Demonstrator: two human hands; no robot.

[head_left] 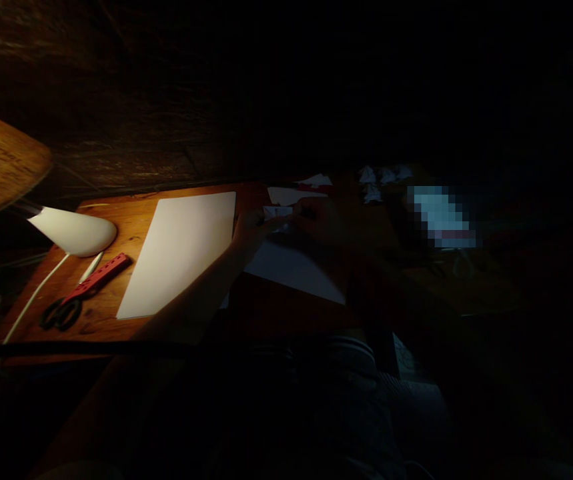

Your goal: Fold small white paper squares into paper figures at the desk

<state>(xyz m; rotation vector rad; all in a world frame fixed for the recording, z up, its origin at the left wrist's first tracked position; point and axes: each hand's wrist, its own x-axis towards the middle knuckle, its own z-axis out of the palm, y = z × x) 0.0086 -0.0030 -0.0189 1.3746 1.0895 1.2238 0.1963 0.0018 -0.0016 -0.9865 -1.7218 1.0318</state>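
A small piece of folded white paper [277,212] is held up between my two hands over the middle of the table. Its left side is gripped by my left hand [252,225], fingers closed. On the other side, my right hand [317,217] has its fingers closed at the paper's right edge, though deep shadow hides most of them. Beneath the hands lies a white sheet [296,270], partly covered by them. Just behind is another piece of white paper [293,195].
A stack of white paper [186,247] lies left, beside scissors [63,312] with black handles, a red perforated strip [101,275] and a white lamp [76,230] with a cord. Several folded paper shapes [372,193] sit back right, near a pixelated bright patch [441,213]. A dark cable [66,348] crosses the front.
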